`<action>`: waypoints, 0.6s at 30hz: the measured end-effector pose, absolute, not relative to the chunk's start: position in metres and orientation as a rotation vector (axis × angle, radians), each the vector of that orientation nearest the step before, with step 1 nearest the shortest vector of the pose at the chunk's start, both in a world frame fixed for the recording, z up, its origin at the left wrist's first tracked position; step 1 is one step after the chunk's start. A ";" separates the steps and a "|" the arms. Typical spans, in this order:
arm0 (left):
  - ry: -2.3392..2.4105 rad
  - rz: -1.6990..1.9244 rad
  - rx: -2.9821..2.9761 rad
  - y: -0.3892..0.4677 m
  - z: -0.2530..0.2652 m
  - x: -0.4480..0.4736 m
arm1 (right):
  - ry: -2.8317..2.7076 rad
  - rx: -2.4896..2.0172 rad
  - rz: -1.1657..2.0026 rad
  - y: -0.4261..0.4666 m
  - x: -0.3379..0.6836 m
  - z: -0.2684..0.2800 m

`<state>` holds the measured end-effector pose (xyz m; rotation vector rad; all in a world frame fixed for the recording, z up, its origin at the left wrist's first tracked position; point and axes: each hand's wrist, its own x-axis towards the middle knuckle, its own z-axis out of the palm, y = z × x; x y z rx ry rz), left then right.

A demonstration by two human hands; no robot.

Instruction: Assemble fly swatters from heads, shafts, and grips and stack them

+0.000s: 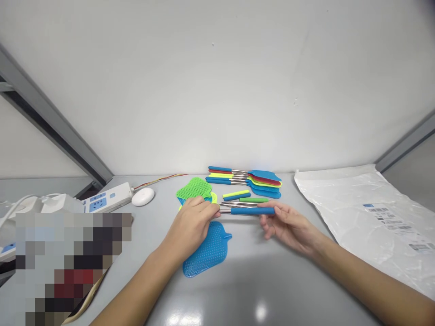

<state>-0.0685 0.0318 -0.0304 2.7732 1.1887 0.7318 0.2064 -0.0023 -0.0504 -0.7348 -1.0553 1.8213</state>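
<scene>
A fly swatter handle with a blue grip (252, 211) and a thin metal rod lies level between my hands. My left hand (192, 224) is closed, pinching the rod's metal end. At the other end, my right hand (288, 224) has thumb and fingers on the tip of the blue grip. Below my left hand is a loose blue mesh swatter head (208, 251), flat on the table. A green mesh head (193, 189) lies on other heads behind that hand, which partly hides them. Loose handles with yellow (236, 193), blue and green grips lie just beyond the held one.
Several whole fly swatters (265, 177) are stacked by the back wall. A white plastic mailing bag (353, 208) covers the right side. On the left are a power strip (112, 197), a round white device (143, 196), thin wires and a pixelated object (64, 267).
</scene>
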 end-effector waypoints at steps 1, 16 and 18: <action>1.187 0.759 2.775 0.031 -0.029 -0.067 | -1.037 -0.751 1.811 -0.001 0.207 -0.052; 1.304 0.694 2.785 0.034 -0.027 -0.079 | -1.251 -0.987 1.577 0.003 0.197 -0.055; 1.293 0.682 2.781 0.035 -0.027 -0.079 | -1.380 -1.071 1.498 0.000 0.199 -0.054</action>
